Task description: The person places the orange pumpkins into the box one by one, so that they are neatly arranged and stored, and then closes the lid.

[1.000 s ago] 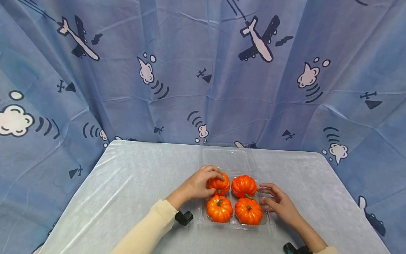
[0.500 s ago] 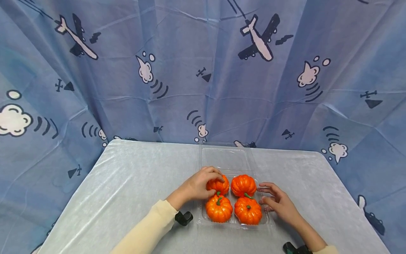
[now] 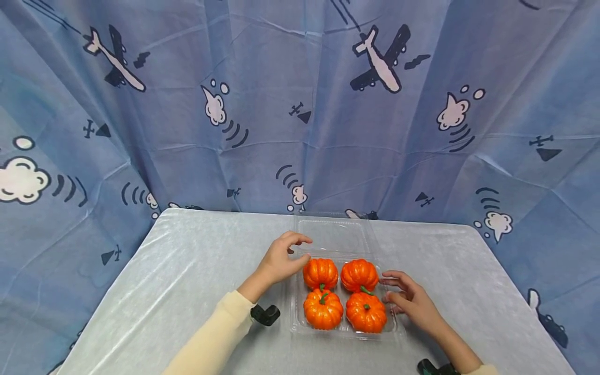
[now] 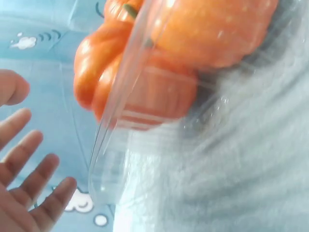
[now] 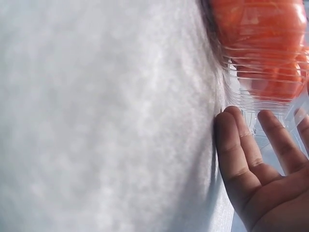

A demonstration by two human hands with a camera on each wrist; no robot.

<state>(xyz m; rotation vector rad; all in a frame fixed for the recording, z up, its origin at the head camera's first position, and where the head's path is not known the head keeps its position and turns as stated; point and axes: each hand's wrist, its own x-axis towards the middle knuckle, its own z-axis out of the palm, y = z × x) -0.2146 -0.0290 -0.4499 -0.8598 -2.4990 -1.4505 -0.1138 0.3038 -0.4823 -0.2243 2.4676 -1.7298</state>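
A clear plastic clamshell box (image 3: 344, 334) lies with its lid (image 3: 334, 235) folded back, holding several small orange toy pumpkins in two rows. My left hand (image 3: 280, 262) is off the back left pumpkin (image 3: 321, 274), thumb and fingers spread at the box's left back corner with nothing between them. In the left wrist view its fingers (image 4: 44, 176) stand apart from the clear wall. Beside the box's right wall rests my right hand (image 3: 413, 301), fingers loosely bent, near the back right pumpkin (image 3: 359, 275) and front right pumpkin (image 3: 366, 312). The front left pumpkin (image 3: 323, 309) has its stem up.
A pale grey cloth covers the table (image 3: 206, 260). Behind it hangs a blue curtain (image 3: 262, 104) printed with planes and clouds. A black strap mount (image 3: 265, 315) sits on the left wrist, and another mount (image 3: 436, 367) on the right.
The left hand has let go of the back left pumpkin and moved back and to the left, its fingers opening. That pumpkin stays in the box; the right hand has hardly moved.
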